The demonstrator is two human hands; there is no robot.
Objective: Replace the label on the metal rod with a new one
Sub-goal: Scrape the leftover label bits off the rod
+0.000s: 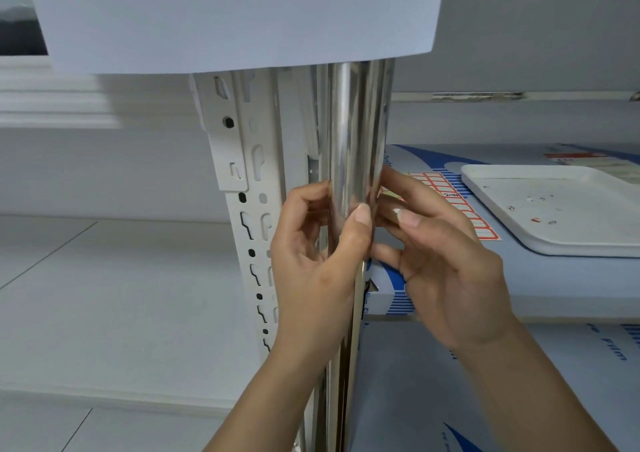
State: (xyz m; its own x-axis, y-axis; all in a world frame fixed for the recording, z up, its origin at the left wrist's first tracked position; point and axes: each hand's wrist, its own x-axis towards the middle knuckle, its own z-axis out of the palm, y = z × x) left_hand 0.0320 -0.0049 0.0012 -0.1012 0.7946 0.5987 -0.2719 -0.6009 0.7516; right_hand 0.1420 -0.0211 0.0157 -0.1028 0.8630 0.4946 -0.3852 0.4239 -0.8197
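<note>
A shiny metal rod (353, 132) stands upright in the middle of the head view, next to a white slotted shelf post (256, 181). My left hand (318, 261) grips the rod from the left, thumb pressed on its front. My right hand (446, 264) reaches in from the right with its fingers curled against the rod's right side; a small white scrap clings to its thumb tip. A sheet of red-bordered labels (460, 205) lies on the shelf just behind my right hand. No label shows on the visible part of the rod.
A white tray (561, 243) with small paper scraps sits on the shelf at right. Under it lies a blue and white sheet (540, 285). A white paper sheet (242, 18) hangs across the top of the view. White floor tiles lie at left.
</note>
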